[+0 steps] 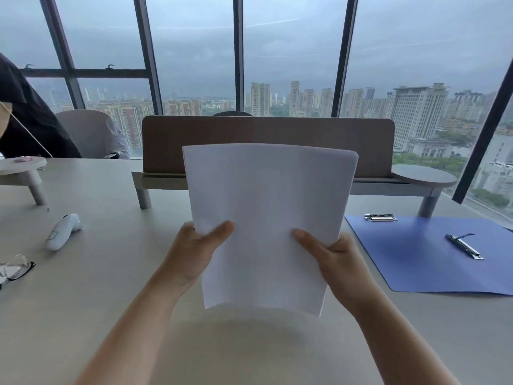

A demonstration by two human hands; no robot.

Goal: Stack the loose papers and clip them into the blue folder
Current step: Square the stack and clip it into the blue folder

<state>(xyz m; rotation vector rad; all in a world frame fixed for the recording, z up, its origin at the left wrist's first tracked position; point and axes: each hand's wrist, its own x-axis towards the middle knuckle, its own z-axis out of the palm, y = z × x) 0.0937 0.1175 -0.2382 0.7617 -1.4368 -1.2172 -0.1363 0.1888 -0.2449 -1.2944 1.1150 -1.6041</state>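
Observation:
I hold a stack of white papers (266, 218) upright above the table, straight in front of me. My left hand (194, 254) grips its left edge with the thumb on the front sheet. My right hand (336, 262) grips the right edge the same way. The blue folder (427, 259) lies open and flat on the table to the right, apart from the papers. A metal clip (381, 217) sits at the folder's top left edge, and a long metal clamp bar (465, 246) lies on its middle.
A brown desk divider on a raised shelf (266, 143) stands behind the papers. A white handheld device (63, 231) and a pair of glasses (15, 269) lie on the table at left. Another person's dark sleeve (30, 112) shows at the far left, near a chair.

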